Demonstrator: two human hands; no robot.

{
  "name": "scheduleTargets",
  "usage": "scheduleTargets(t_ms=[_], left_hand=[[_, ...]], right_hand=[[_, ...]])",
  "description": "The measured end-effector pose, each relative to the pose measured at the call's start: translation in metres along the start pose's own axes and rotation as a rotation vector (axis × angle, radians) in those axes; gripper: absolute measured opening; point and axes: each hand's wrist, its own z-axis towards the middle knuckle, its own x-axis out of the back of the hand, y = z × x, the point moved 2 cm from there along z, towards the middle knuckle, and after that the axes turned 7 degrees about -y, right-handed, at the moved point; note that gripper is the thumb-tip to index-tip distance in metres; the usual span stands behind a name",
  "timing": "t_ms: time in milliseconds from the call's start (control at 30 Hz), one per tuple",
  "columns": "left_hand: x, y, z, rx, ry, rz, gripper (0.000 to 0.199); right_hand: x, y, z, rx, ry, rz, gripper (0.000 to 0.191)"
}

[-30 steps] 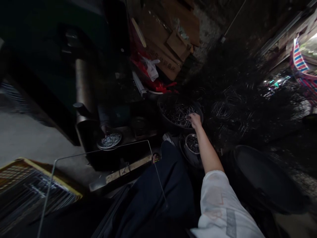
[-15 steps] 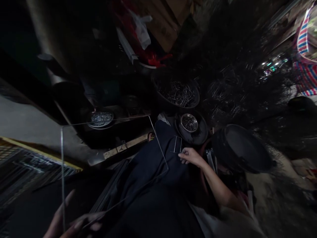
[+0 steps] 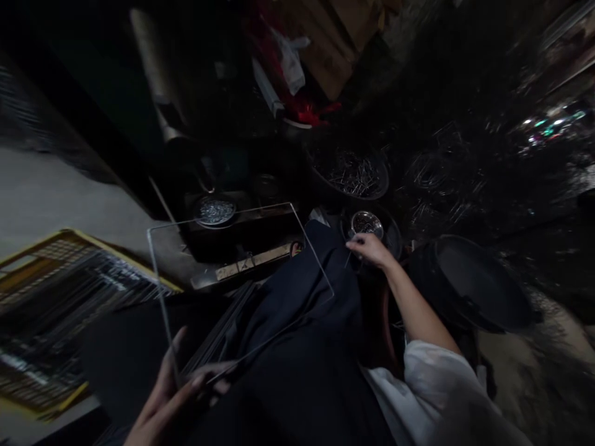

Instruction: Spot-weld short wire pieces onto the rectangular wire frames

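My left hand (image 3: pixel 183 387), at the bottom left, is closed on a large rectangular wire frame (image 3: pixel 319 260). The frame slants up across my lap, its far side passing in front of a dish of small metal pieces (image 3: pixel 216 212). My right hand (image 3: pixel 369 248) pinches a small wire piece (image 3: pixel 348 259) at its fingertips, just in front of a shiny round bowl (image 3: pixel 367 223) of small parts. The small piece hangs downward beside the dark cloth over my knee (image 3: pixel 325 241) and is partly blurred.
A dark basin (image 3: pixel 383 189) of thin metal pieces stands beyond the bowl. On the right is a large black round container (image 3: pixel 474 282). A yellow crate (image 3: pixel 69 235) with wire rods lies left. A wooden bar (image 3: pixel 253 262) sits beyond my lap.
My right hand has moved up toward the shiny bowl with the small wire piece, which has turned. The view has shifted, showing more of the yellow crate. My left hand still holds the large frame.
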Motion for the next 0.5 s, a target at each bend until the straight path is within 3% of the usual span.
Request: scheduleTargets(t_ms=[100,167,367,500], left_hand=[[-0.015,0.000,0.007,-0.060,-0.087,-0.016,0.101],[-0.020,-0.005,0.015,-0.105,-0.162,-0.033,0.102],[-0.023,-0.027,0.032,-0.187,-0.325,-0.085,0.107],[-0.021,-0.039,0.034,-0.198,-0.358,-0.116,0.102]], right_hand=[[0.006,-0.028,-0.003,0.077,-0.022,0.324,0.038],[-0.007,-0.046,0.002,0.085,-0.088,0.517,0.040],[-0.109,-0.072,0.052,-0.043,-0.269,0.862,0.029],[-0.167,-0.086,0.094,-0.102,-0.232,0.948,0.021]])
